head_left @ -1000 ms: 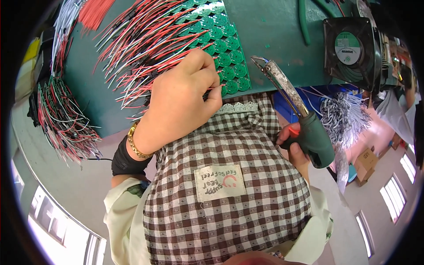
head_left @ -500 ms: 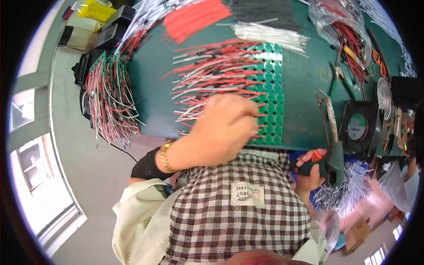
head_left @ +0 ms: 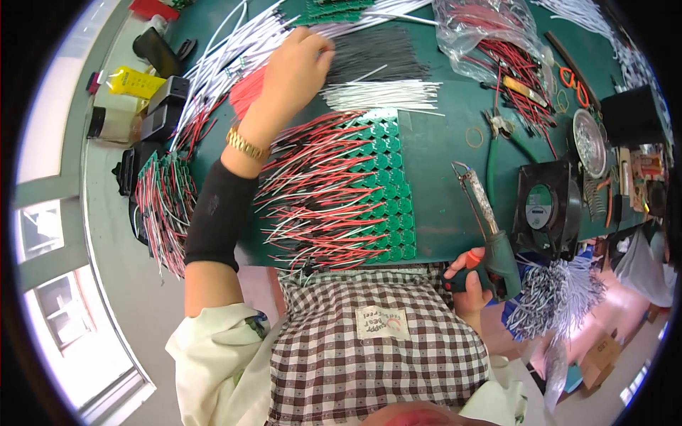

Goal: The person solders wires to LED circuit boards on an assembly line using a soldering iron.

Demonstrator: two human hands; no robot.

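Observation:
My left hand (head_left: 297, 69) reaches over the far side of the table, fingers pinched together at the edge of a pile of black wires (head_left: 380, 53). Whatever the fingertips hold, if anything, is too small to make out. Under the wrist lies a bundle of red wires (head_left: 245, 92), partly covered. At the near right edge, my right hand (head_left: 470, 284) is wrapped round the dark handle of a soldering gun (head_left: 503, 263), its tip pointing away from me. Between the hands lies a panel of green circuit boards (head_left: 387, 186), with red, white and black wires (head_left: 312, 184) fanning leftward.
White wires (head_left: 383, 95) lie just beyond the panel. Pliers (head_left: 501, 135), a black fan (head_left: 545, 206) and a round dish (head_left: 589, 142) stand to the right. A wired board bundle (head_left: 167, 213) hangs over the left edge. A plastic bag (head_left: 490, 32) holds red wires.
My left hand has left the wires beside the board panel and moved far forward to the black wire pile. My right hand keeps the soldering gun. The whole view has shifted somewhat.

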